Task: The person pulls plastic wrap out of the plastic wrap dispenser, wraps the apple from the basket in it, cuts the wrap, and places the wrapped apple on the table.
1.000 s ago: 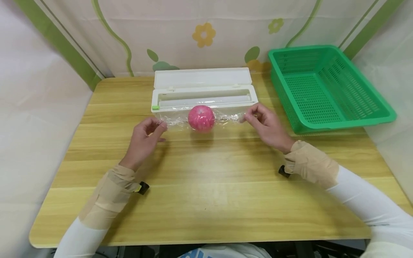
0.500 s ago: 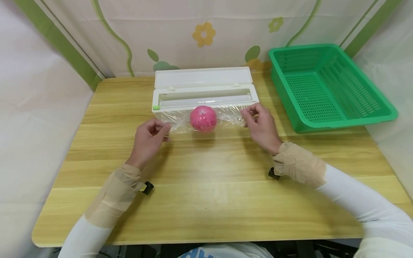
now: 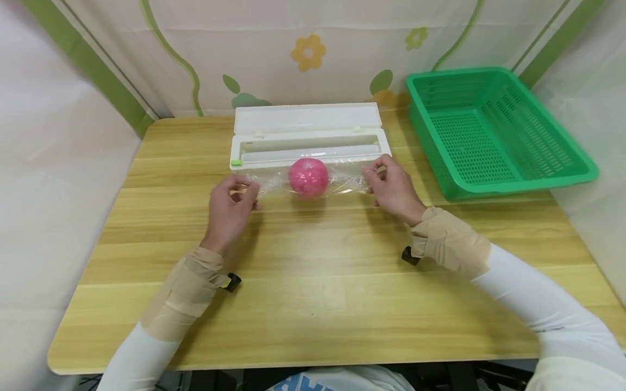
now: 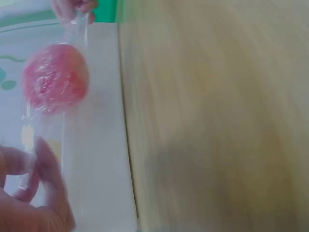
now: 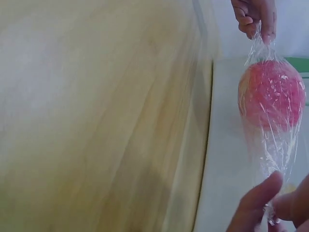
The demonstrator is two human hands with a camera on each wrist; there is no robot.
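A round pink ball-like thing (image 3: pixel 308 178), wrapped in clear cling film (image 3: pixel 346 179), hangs between the two hands, in front of the white cling film box. My left hand (image 3: pixel 232 209) pinches the film's left end between thumb and fingers. At the other end, the right hand (image 3: pixel 392 187) pinches a gathered bunch of film, also seen at the bottom of the right wrist view. The film bunches tightly either side of the ball (image 5: pixel 273 95). In the left wrist view the ball (image 4: pixel 56 78) shows a paler orange side through the film.
The white cling film box (image 3: pixel 310 163) lies at the table's back with its lid (image 3: pixel 307 118) raised and a roll (image 3: pixel 313 153) inside. A green slotted basket (image 3: pixel 518 190) stands at the back right. Behind rises a flower-printed curtain (image 3: pixel 342 54); below is a wooden table (image 3: pixel 313 282).
Both hands have come slightly closer together, the left moving right and the right moving left. The film spread wider half a second ago and is now narrower; the ball has shifted slightly right.
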